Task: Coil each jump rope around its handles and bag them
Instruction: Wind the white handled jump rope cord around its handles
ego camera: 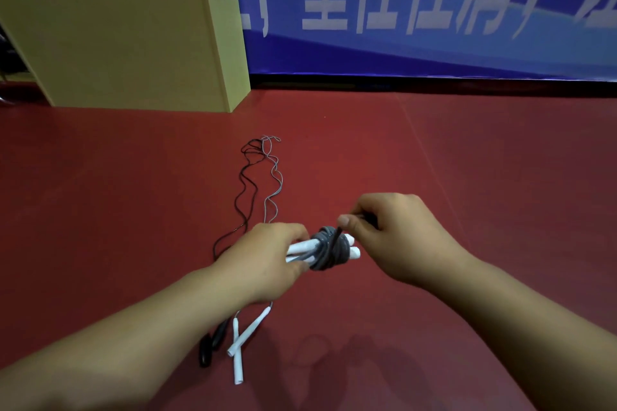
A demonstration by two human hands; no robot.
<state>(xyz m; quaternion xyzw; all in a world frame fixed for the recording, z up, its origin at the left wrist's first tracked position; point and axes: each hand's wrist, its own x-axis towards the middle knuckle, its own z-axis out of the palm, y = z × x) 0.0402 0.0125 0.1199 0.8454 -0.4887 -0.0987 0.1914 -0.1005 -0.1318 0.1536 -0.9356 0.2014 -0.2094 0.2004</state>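
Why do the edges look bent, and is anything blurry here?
Head view: the wide-angle lens bows the blue printed banner and stretches the forearms at the corners; lighting is dim, with soft shadows on the red floor; the right hand and grey coiled rope look slightly soft.

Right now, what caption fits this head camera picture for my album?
Left hand holds white handles while right hand winds grey rope; two more ropes wait on the red floor.

Dim, warm indoor light from overhead. Soft shadows of my arms on floor (500,177) below me. Wide-angle bend at edges; banner (434,10) lettering blurred, corners darker. My forearms smeared soft near bottom.
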